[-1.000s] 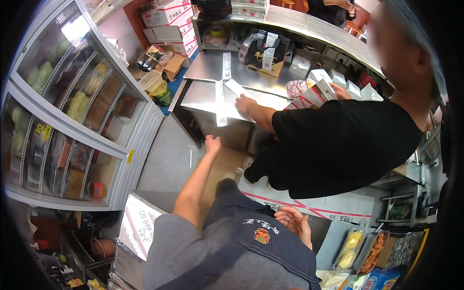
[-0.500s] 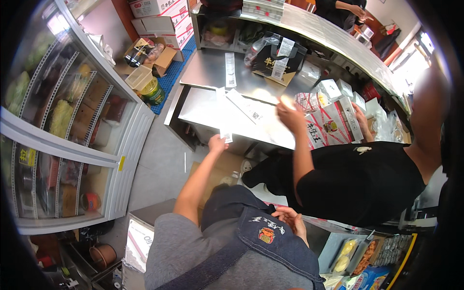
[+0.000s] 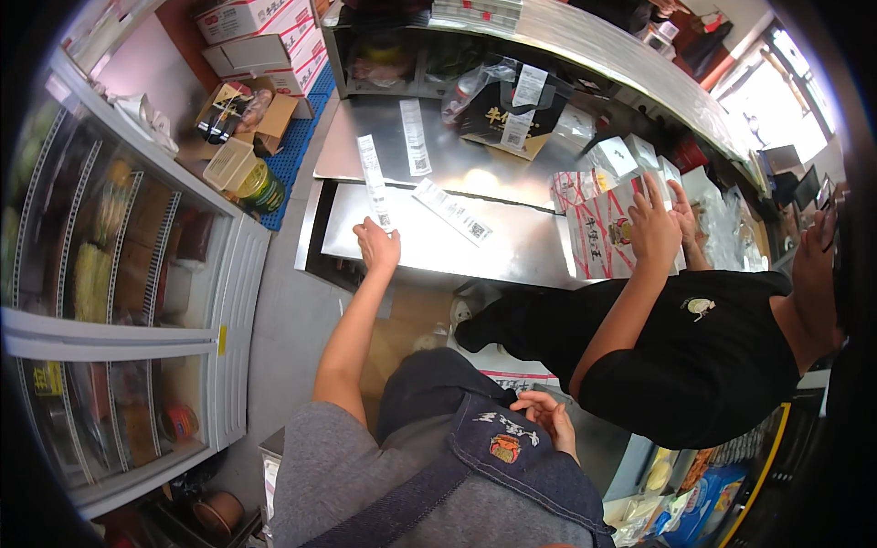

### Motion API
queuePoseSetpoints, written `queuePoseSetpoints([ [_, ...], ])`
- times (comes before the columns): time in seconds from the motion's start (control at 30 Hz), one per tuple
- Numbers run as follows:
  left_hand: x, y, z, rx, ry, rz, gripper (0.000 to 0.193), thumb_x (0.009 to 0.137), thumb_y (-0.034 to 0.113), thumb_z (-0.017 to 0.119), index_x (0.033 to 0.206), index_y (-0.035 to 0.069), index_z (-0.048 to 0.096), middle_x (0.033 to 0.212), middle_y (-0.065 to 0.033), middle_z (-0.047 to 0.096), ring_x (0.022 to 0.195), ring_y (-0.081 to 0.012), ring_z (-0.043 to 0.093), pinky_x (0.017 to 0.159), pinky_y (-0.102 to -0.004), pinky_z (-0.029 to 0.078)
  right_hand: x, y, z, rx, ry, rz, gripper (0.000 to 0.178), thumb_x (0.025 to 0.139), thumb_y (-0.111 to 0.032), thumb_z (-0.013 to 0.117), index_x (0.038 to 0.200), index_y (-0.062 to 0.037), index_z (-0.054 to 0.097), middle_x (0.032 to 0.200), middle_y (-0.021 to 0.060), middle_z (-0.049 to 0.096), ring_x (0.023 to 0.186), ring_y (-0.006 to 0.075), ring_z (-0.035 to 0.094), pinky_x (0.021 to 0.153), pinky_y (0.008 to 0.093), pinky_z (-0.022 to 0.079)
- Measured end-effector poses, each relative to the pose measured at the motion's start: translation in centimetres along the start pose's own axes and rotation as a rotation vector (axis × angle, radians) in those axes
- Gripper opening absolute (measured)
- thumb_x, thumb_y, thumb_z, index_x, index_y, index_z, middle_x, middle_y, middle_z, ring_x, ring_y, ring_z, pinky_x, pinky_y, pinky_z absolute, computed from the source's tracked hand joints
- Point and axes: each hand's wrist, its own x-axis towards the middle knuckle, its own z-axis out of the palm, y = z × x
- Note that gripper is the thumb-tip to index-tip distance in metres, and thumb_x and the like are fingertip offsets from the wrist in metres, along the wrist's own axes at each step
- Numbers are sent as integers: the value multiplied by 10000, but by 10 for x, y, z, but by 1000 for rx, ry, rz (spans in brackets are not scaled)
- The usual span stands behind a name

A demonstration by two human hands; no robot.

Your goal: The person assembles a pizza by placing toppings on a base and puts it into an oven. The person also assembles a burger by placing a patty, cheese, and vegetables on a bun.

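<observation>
My left hand (image 3: pixel 377 243) reaches over the steel counter and pinches the near end of a long printed paper receipt (image 3: pixel 373 178). Two more receipts lie beside it: one paper slip (image 3: pixel 415 137) farther back, and a slanted receipt (image 3: pixel 453 212) to the right. By the front of my dark apron (image 3: pixel 501 438) rests my right hand (image 3: pixel 548 418), its fingers loosely bent and apart, with nothing seen in them. To the right, a co-worker's hands (image 3: pixel 660 224) are at a white and red patterned paper bag (image 3: pixel 594 239).
A black and tan carry bag (image 3: pixel 504 123) with slips on it stands at the back of the counter (image 3: pixel 365 247). A glass-door fridge (image 3: pixel 233 301) is at the left. The co-worker in black (image 3: pixel 676 342) stands close on my right. Cartons (image 3: pixel 265 50) are stacked far left.
My left hand has moved left and farther over the counter, and the receipt in it now lies on the steel surface. The co-worker's near hand has moved right to the paper bag.
</observation>
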Motion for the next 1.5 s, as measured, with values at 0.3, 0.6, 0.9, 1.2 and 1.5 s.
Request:
queuePoseSetpoints([
  [0.3, 1, 50, 93, -210, -453, -196, 517, 741, 451, 681, 817, -55, 606, 844, -257, 621, 803, -406, 591, 729, -437, 469, -7, 11, 5, 68, 74, -29, 674, 925, -539, 336, 1228, 47, 476, 1099, 121, 598, 748, 70, 403, 713, 194, 325],
  [0.6, 31, 80, 136, -483, -527, -353, 239, 719, 145, 678, 834, -64, 661, 825, -174, 672, 741, -246, 656, 660, -349, 500, -29, 29, -1, 347, 160, -150, 528, 961, -384, 369, 1263, 45, 425, 1153, 151, 552, 830, 92, 473, 794, 222, 384],
  [0.9, 62, 137, 124, -633, -166, -180, 545, 784, 142, 625, 1212, -15, 326, 892, -154, 581, 634, -247, 575, 620, -351, 476, -77, 40, -6, 337, 253, -200, 429, 916, -218, 476, 1265, 28, 434, 1142, 151, 547, 902, 119, 510, 854, 247, 397],
  [1.2, -181, 48, 127, -346, 171, 489, 279, 802, 95, 526, 1047, -40, 528, 951, -211, 584, 787, -327, 567, 712, -355, 466, -189, 98, -52, 527, 432, -517, 393, 905, -157, 518, 1261, -3, 457, 1122, 78, 571, 878, 68, 529, 781, 187, 412],
  [1.5, -496, 67, 172, 228, -1107, 1416, 218, 802, 177, 523, 951, 35, 594, 961, -187, 613, 849, -337, 591, 752, -390, 480, -348, 195, -95, 497, 864, -463, 340, 896, -204, 552, 1209, -75, 521, 1051, 16, 609, 825, 52, 518, 711, 188, 417],
])
